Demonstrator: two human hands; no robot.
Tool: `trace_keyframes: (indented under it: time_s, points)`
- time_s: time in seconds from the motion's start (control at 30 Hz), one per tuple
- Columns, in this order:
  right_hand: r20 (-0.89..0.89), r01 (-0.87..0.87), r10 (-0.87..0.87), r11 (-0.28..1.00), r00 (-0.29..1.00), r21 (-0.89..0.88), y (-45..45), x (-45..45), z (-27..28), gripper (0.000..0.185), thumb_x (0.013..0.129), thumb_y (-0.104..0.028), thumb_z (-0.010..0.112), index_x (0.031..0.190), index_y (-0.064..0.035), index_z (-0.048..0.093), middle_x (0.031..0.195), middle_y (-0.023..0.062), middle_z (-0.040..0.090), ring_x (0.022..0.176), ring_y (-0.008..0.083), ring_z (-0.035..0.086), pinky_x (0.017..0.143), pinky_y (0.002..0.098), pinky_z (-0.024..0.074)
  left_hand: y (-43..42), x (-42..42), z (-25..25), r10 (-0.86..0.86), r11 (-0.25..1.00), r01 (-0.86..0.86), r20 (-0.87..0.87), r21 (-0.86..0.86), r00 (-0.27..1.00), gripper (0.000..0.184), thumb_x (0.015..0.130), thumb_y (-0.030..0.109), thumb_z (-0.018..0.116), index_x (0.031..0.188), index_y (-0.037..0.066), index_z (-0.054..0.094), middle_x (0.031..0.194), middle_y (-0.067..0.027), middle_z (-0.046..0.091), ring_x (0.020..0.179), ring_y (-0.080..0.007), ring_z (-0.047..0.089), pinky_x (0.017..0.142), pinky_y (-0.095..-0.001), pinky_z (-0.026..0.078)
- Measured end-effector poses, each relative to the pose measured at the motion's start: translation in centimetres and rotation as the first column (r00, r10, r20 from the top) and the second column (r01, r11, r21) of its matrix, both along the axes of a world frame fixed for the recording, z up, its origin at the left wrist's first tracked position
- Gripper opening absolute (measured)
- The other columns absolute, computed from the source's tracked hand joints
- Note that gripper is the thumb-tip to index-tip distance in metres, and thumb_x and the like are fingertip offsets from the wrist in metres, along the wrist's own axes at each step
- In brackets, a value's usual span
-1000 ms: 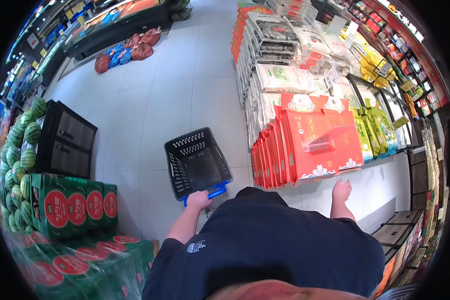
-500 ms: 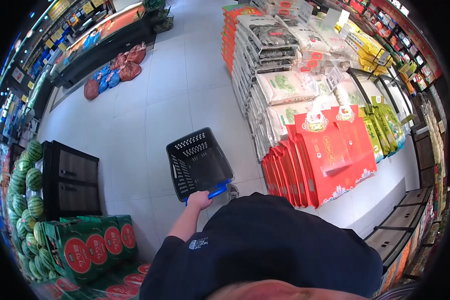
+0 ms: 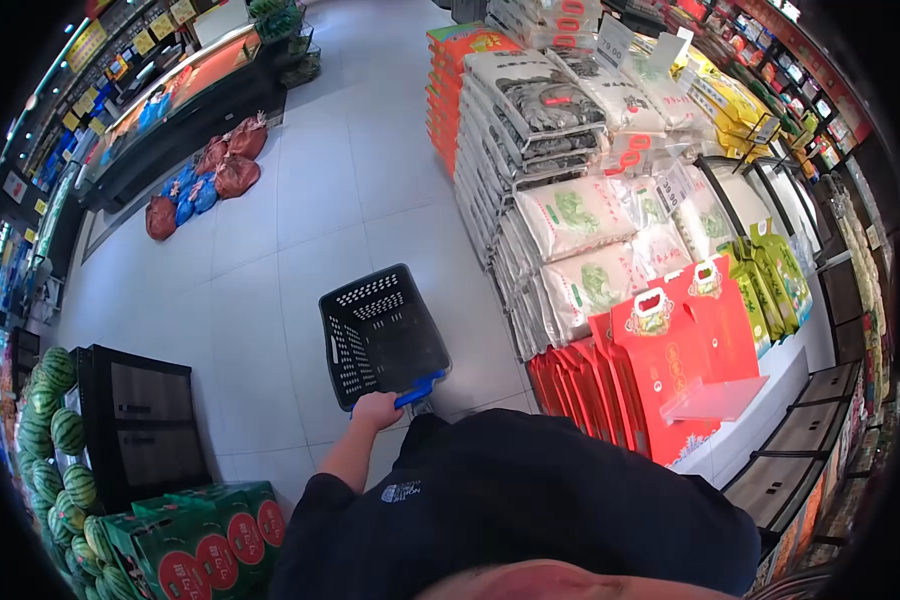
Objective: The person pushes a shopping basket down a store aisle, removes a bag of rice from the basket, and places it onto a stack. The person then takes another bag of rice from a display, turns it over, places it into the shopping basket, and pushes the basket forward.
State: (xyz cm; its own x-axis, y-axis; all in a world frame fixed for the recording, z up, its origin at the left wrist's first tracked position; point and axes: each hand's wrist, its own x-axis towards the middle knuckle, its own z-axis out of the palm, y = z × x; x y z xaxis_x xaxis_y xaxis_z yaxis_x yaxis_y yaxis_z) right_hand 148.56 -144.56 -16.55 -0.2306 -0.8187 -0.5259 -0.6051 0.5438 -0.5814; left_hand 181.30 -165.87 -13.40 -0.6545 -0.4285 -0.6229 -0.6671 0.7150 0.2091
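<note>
My left hand [image 3: 377, 410] is closed around the blue handle [image 3: 420, 389] of a black plastic shopping basket [image 3: 388, 330]. The basket, with its slotted walls, is just ahead of my body on the tiled floor. My dark shirt sleeve covers the upper part of that arm. My right hand is out of the picture, hidden past my torso. To the right of the basket are red gift bags [image 3: 670, 370] with white handles, beside stacked bags of rice [image 3: 575, 215].
Green cartons [image 3: 205, 550], watermelons [image 3: 67, 430] and a black cabinet [image 3: 150, 400] line the left. Red and blue plastic bags [image 3: 235, 178] lie on the floor farther ahead, near a display case [image 3: 170, 120]. Tiled floor [image 3: 320, 200] runs forward between the displays. Green packets [image 3: 770, 275] stand at right.
The rice stacks and red bags at right, and the cartons and watermelons at left, have come nearer and lower in view. The basket sits slightly further left, still in my left hand's hold.
</note>
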Motion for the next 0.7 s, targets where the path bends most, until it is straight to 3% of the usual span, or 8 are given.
trace_keyframes:
  time_s: [0.23,0.5,0.7]
  points:
    - [-0.058,0.169,-0.160,0.961,0.985,0.217,-0.4,-3.0,-4.0,0.043,0.095,-0.039,0.060,0.123,-0.0063,0.065,0.127,0.0240,0.065,0.122,0.0394,0.061,0.104,0.0512,0.0479,-12.6,-3.9,0.0,-0.064,0.998,0.063,-0.065,-0.009,0.996,0.037,0.088,0.042,0.062,0.105,0.011,0.072,0.101,-0.0158,0.076,0.097,-0.0356,0.073,0.088,-0.0492,0.058]
    - [-0.154,0.505,-0.493,0.739,0.856,0.445,3.6,-4.4,-4.3,0.040,0.094,-0.037,0.061,0.116,-0.0052,0.068,0.122,0.0239,0.068,0.119,0.0389,0.063,0.102,0.0503,0.0489,-26.5,-9.5,-0.2,-0.150,0.989,0.151,-0.056,0.002,0.987,0.037,0.089,0.040,0.062,0.109,0.012,0.073,0.105,-0.0166,0.075,0.101,-0.0359,0.072,0.091,-0.0487,0.057]
    - [-0.164,0.552,-0.553,0.667,0.817,0.501,-1.8,-6.9,-7.3,0.038,0.094,-0.036,0.062,0.112,-0.0044,0.071,0.119,0.0238,0.070,0.117,0.0385,0.065,0.101,0.0496,0.0496,-37.0,-15.0,0.7,-0.183,0.983,0.183,-0.035,0.001,0.983,0.035,0.089,0.040,0.061,0.109,0.013,0.073,0.105,-0.0150,0.076,0.101,-0.0353,0.072,0.090,-0.0483,0.057]
